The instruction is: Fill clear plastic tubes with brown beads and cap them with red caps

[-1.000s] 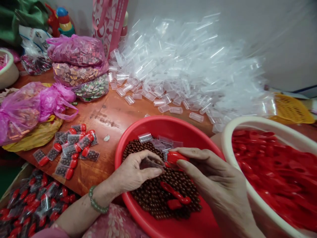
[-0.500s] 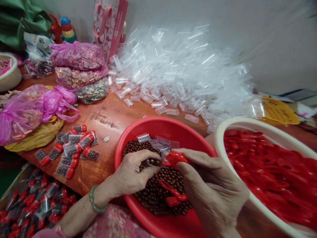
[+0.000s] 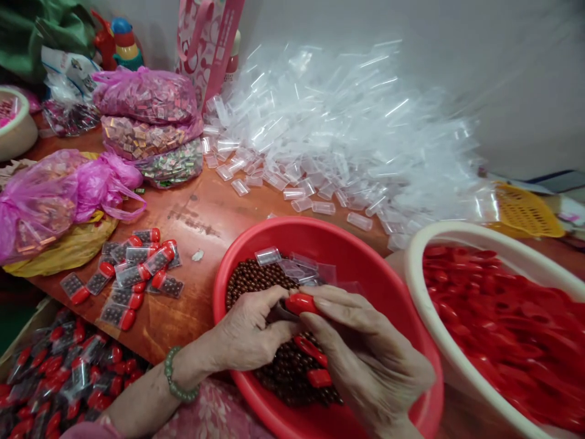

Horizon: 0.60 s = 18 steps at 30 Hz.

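My left hand [image 3: 247, 329] pinches a small clear plastic case [image 3: 278, 313] over a red basin [image 3: 361, 250]. Fingers hide most of the case, and its contents are hard to make out. Between the thumb and fingers of my right hand [image 3: 372, 341] is a glossy red cap [image 3: 300, 303], touching the open end of the case. Beneath both hands lie many dark brown beads [image 3: 253, 277]. Several clear cases [image 3: 267, 256] rest on the beads at the back, and loose red caps [image 3: 319, 378] lie among them below my fingers.
At right stands a white basin [image 3: 414, 268] of red caps. Behind is a large heap of clear cases [image 3: 329, 134]. Capped, bead-filled cases [image 3: 132, 274] lie left, above a box of more filled cases [image 3: 68, 378]. Pink bags [image 3: 146, 97] and a yellow basket [image 3: 528, 210] stand farther out.
My right hand has moved left with the red cap, bringing it against the mouth of the case in my left hand. The view has shifted slightly.
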Motion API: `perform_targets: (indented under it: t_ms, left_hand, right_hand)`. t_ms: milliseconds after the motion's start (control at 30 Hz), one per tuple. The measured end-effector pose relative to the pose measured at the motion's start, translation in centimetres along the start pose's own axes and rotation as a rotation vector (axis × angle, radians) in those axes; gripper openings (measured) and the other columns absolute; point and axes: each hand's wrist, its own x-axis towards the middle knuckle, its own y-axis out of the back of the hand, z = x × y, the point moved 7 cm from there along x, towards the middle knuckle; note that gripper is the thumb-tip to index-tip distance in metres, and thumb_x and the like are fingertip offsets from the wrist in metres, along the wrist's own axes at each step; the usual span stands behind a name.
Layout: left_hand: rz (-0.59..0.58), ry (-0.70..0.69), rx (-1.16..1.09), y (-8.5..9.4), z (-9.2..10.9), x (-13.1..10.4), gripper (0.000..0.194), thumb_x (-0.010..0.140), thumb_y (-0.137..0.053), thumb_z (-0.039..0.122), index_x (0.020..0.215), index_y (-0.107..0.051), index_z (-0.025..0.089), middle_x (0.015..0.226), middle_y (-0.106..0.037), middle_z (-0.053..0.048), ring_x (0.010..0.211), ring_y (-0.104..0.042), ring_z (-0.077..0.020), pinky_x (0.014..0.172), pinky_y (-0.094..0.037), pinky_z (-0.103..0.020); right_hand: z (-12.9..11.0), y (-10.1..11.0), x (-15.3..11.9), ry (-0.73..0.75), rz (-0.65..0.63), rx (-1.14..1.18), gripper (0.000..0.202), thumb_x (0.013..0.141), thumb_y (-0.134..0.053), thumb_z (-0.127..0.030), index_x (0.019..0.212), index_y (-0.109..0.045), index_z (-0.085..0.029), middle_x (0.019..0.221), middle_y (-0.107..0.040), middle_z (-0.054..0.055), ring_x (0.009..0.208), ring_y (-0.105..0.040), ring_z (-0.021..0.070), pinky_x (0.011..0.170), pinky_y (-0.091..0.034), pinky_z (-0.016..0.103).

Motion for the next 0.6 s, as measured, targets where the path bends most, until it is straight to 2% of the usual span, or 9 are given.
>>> perform_targets:
  t_ms: [167,333,433,500,600]
  left_hand:
    - [-0.014,-0.031,-0.012,-0.2,0.2,0.2,0.022,0.087,-0.057,0.019,0.108,-0.065,0.016,0.103,-0.065,-0.004,0.096,-0.057,-0.017,0.091,-0.043,-0.028]
    - [0.014,0.034,0.041,0.1,-0.2,0.1,0.028,0.086,-0.055,0.016,0.112,-0.064,0.015,0.099,-0.066,-0.004,0.092,-0.057,-0.0174,0.088,-0.044,-0.029]
    - [-0.003,0.041,-0.04,0.0,-0.4,0.1,0.025,0.085,-0.058,0.02,0.108,-0.064,0.014,0.096,-0.065,-0.004,0.092,-0.057,-0.0174,0.088,-0.044,-0.03]
    - [0.009,0.059,-0.15,0.1,-0.7,0.1,0.022,0.083,-0.06,0.024,0.103,-0.063,0.014,0.089,-0.063,-0.003,0.087,-0.057,-0.0157,0.085,-0.044,-0.029]
    - [0.044,0.186,-0.292,0.3,-2.0,0.1,0.023,0.078,-0.066,0.032,0.091,-0.059,0.014,0.073,-0.057,0.001,0.067,-0.054,-0.0106,0.067,-0.044,-0.024]
  right_hand:
    - [0.1,-0.4,0.1,-0.013,-0.018,-0.016,0.037,0.073,-0.069,0.004,0.099,-0.068,-0.022,0.094,-0.072,0.003,0.087,-0.068,0.0179,0.074,-0.059,0.034]
    - [0.7,-0.6,-0.1,-0.055,-0.02,-0.058,0.033,0.074,-0.069,0.002,0.096,-0.068,-0.023,0.092,-0.072,0.002,0.082,-0.068,0.0175,0.07,-0.059,0.032]
    - [0.8,-0.6,-0.5,0.005,-0.041,-0.08,0.036,0.077,-0.067,0.001,0.103,-0.066,-0.023,0.096,-0.071,0.005,0.085,-0.068,0.0186,0.072,-0.059,0.034]
    - [0.9,-0.9,-0.8,0.076,-0.147,-0.137,0.039,0.08,-0.069,-0.01,0.116,-0.061,-0.023,0.104,-0.068,0.009,0.093,-0.067,0.0226,0.077,-0.058,0.04]
    - [1.5,-1.8,-1.3,0.153,-0.35,-0.283,0.068,0.077,-0.075,-0.036,0.135,-0.044,-0.02,0.117,-0.062,0.016,0.107,-0.062,0.0305,0.083,-0.056,0.047]
